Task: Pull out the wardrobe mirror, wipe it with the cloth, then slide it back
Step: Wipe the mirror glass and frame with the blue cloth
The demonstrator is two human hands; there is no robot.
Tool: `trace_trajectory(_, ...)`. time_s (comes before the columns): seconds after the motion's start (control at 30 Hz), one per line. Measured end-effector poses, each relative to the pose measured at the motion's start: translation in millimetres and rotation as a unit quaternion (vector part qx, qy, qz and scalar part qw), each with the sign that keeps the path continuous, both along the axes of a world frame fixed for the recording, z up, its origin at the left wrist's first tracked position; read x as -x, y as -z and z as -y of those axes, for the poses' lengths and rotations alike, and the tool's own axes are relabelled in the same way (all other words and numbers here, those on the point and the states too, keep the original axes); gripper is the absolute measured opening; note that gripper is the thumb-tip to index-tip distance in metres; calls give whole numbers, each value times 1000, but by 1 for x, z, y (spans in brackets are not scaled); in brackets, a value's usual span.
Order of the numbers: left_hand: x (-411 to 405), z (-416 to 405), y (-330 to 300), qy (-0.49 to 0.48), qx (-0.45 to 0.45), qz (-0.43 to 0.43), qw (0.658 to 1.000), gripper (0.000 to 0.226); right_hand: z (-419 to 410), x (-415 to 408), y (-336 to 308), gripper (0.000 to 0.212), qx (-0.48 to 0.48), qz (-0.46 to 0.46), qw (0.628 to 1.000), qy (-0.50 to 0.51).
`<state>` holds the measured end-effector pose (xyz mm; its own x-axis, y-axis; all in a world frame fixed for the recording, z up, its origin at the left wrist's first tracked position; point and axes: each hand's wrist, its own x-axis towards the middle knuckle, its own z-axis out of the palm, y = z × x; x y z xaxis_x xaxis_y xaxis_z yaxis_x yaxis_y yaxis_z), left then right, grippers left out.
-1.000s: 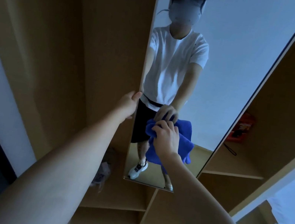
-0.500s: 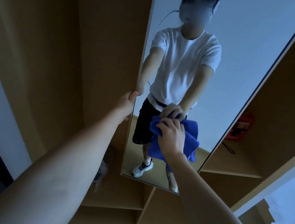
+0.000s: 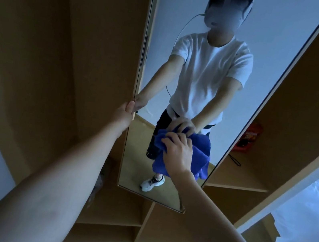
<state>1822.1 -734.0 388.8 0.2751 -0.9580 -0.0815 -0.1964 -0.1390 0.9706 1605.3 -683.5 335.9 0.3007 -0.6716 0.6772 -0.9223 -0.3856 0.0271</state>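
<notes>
In front of the open wardrobe (image 3: 48,60), your left hand (image 3: 125,112) grips the mirror's (image 3: 272,44) left edge, likely to steady the tall pulled-out panel while you wipe. Your right hand (image 3: 177,152) has its fingers (image 3: 169,138) curled into the bunched blue cloth (image 3: 201,155), pressing it against the lower glass, which shows your reflection clearly.

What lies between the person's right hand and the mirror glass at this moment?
In the head view, the blue cloth lies between them: the right hand grips it bunched against the mirror. The left hand holds the mirror's edge directly.
</notes>
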Motion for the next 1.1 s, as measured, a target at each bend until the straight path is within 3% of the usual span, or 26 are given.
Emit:
trace_trajectory(0.13, -2, -4, 6, 5, 1, 9, 1000, 57, -9, -4, 13, 28, -91, 78, 993, 23)
trace_trajectory(0.33, 3, -11, 7, -4, -10, 3, 1000, 57, -2, -6, -57, 29, 46, 174, 984, 6)
trace_trajectory(0.43, 3, -16, 10, 1, -8, -3, 1000, 57, 1, 3, -43, 27, 61, 130, 990, 9)
trace_trajectory(0.57, 0, -24, 14, 5, -9, 19, 1000, 59, -6, 12, 5, 26, -59, 42, 997, 6)
trace_trajectory(0.67, 0, -31, 13, 14, -23, 26, 999, 58, -12, 9, 1, 29, -105, 70, 992, 12)
trace_trajectory(0.8, 1, -32, 14, 17, -63, -47, 997, 59, -13, 3, -49, 30, 12, 190, 981, -19)
trace_trajectory(0.87, -1, -32, 14, 14, -85, -102, 991, 60, -11, 4, -69, 30, 44, 195, 980, -13)
trace_trajectory(1.0, -6, -35, 17, 24, -104, -180, 978, 70, -5, 18, -45, 27, 1, 130, 991, 16)
trace_trajectory(1.1, 2, -36, 18, -22, -107, -169, 980, 63, -11, 23, -10, 25, -83, 75, 994, 8)
